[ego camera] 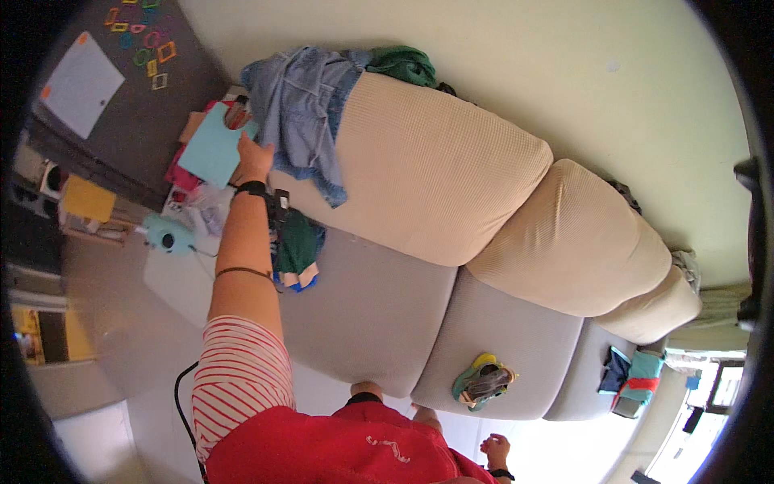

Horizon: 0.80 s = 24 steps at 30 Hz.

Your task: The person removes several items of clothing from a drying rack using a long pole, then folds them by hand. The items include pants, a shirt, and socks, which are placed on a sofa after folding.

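My left hand [254,162], on an outstretched arm with a black wristband, grips the edge of a flat light-blue rectangular item [208,151], maybe a folder or board. Under and behind it lie red and pink things [183,174] on a side table. A denim garment [299,106] hangs over the sofa's backrest just right of this hand. Below the wrist, a dark green garment [297,245] rests on the seat. Down at my side, my right hand [496,449] hangs apart from everything, its fingers partly curled; nothing shows in it.
The sofa has beige back cushions [435,163] and grey seats [375,296]. A green and yellow bag or shoe-like item [484,384] lies on the middle seat. Folded cloths [632,375] sit at the far end. A teal appliance [168,236] stands by the white table [175,281].
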Each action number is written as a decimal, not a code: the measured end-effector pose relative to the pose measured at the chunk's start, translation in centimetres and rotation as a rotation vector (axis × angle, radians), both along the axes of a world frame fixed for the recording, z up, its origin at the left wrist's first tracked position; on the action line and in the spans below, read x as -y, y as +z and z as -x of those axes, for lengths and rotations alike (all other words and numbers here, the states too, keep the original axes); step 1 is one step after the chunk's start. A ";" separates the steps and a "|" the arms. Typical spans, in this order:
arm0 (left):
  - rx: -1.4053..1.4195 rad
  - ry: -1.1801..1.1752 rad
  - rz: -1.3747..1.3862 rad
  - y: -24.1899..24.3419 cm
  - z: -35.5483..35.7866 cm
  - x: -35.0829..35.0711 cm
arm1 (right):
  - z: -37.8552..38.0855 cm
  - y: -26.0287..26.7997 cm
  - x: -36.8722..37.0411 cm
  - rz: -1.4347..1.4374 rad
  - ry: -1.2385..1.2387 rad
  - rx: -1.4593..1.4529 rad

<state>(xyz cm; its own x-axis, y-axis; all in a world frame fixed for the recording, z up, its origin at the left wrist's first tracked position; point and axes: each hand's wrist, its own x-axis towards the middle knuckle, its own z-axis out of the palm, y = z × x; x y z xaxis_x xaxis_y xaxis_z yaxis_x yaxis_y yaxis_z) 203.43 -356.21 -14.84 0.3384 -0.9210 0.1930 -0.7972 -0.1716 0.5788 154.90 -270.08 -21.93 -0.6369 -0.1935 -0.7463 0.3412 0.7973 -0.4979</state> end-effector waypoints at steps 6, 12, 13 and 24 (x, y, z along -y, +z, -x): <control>-0.393 -0.250 0.152 2.4 1.7 0.8 | -2.7 4.8 6.8 -0.057 -0.077 0.051; -0.364 -1.011 0.008 11.5 7.5 -17.2 | -6.8 10.4 31.7 0.734 0.075 0.571; -0.267 -1.271 -0.001 12.0 9.0 -19.9 | -8.3 11.6 35.9 0.857 0.086 0.792; -0.971 -1.412 -1.005 8.4 13.6 -40.7 | -11.9 20.8 35.5 0.771 0.443 0.294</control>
